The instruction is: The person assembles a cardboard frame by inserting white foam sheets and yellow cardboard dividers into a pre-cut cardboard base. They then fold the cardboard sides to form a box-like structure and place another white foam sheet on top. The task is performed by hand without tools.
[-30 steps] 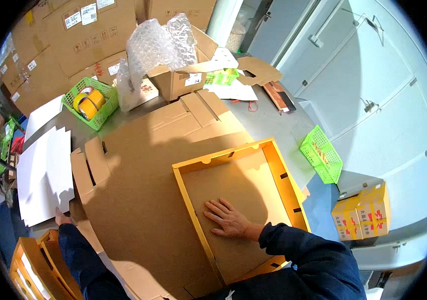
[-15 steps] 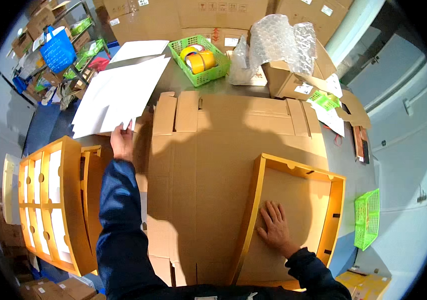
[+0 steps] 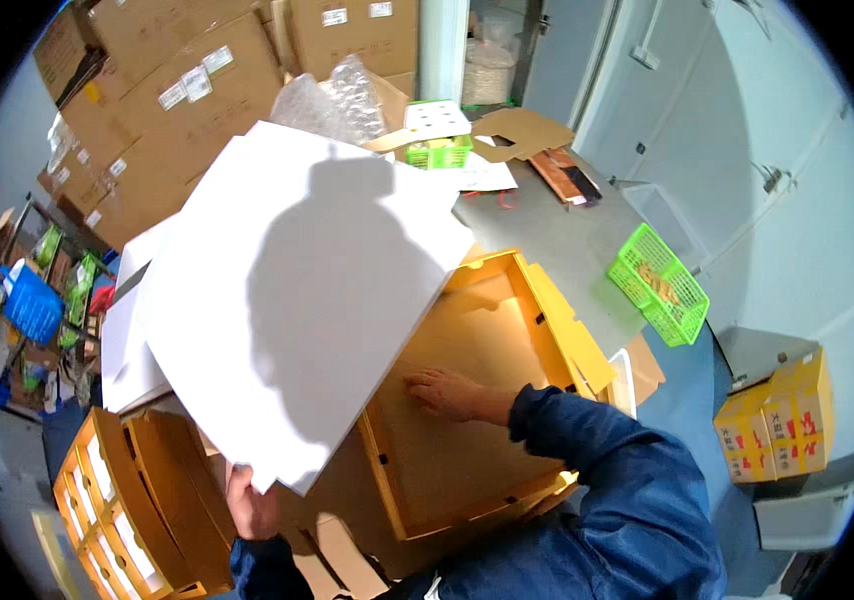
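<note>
Large white sheets (image 3: pixel 292 280) spread over the middle of the view, and my left hand (image 3: pixel 255 508) pinches their near corner. Part of an open yellow tray (image 3: pixel 383 465) lies under their right edge. Inside it, my right hand (image 3: pixel 447 393) lies with fingers outstretched on the brown bottom, gripping nothing. Flat brown cardboard (image 3: pixel 347 560) shows below the tray, mostly hidden. By my left forearm stands a yellow box with white-faced compartments (image 3: pixel 112 500).
A green basket (image 3: pixel 659 300) sits at the grey table's (image 3: pixel 552 235) right edge, with a taped yellow carton (image 3: pixel 779 425) lower beyond it. Bubble wrap (image 3: pixel 347 100) and stacked cardboard boxes (image 3: pixel 187 110) stand at the back. A blue bag (image 3: pixel 32 302) hangs far left.
My left hand has drawn the white sheets nearer and rightward, over the cardboard and part of the tray. The view has turned right. My right hand remains inside the tray.
</note>
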`<state>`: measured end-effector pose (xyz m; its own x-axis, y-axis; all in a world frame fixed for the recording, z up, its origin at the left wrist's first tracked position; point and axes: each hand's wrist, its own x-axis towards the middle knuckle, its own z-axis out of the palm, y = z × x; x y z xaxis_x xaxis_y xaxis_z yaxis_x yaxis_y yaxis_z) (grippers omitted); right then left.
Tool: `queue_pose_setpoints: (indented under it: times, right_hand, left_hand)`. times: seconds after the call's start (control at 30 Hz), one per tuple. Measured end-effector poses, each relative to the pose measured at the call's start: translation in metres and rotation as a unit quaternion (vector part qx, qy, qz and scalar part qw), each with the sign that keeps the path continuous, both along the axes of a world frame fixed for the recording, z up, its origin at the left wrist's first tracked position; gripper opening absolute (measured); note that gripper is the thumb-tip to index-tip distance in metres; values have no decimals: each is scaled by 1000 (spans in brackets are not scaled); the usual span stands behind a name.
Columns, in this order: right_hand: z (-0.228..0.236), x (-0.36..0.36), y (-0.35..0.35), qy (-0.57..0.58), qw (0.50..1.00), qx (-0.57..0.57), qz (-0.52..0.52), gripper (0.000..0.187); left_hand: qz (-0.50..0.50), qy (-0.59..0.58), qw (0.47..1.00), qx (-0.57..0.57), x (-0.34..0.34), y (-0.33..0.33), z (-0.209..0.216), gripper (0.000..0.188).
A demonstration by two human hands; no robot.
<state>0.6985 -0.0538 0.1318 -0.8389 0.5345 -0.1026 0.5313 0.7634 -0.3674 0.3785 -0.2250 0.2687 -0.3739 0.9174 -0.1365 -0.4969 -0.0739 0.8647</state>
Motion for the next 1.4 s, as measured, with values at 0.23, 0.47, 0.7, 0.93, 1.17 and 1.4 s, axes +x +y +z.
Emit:
queue_pose_setpoints:
  times: [0.23, 0.47, 0.7, 0.93, 1.17, 1.4]
  right_hand:
    - [92, 211, 53, 129, 975, 152, -98, 12]
    - [51, 422, 234, 44, 906, 119, -405, 24]
    - [14, 470, 389, -142, 877, 53, -457, 54]
    - [-55, 495, 477, -50, 806, 3, -590, 75]
    - [-85, 510, 508, -88, 798, 31, -595, 81]
    - [-97, 506, 518, -63, 798, 0, -599, 65]
  left_hand:
    - [-70, 148, 966, -201, 25, -73, -49, 45]
    - [47, 415, 802, -427, 35, -90, -172, 59]
    - [197, 443, 787, -382, 52, -126, -203, 64]
    - [180, 604, 604, -488, 85, -128, -164, 65]
    - [250, 644, 563, -453, 164, -55, -113, 51]
    - [212, 677, 568, -418, 166, -69, -111, 56]
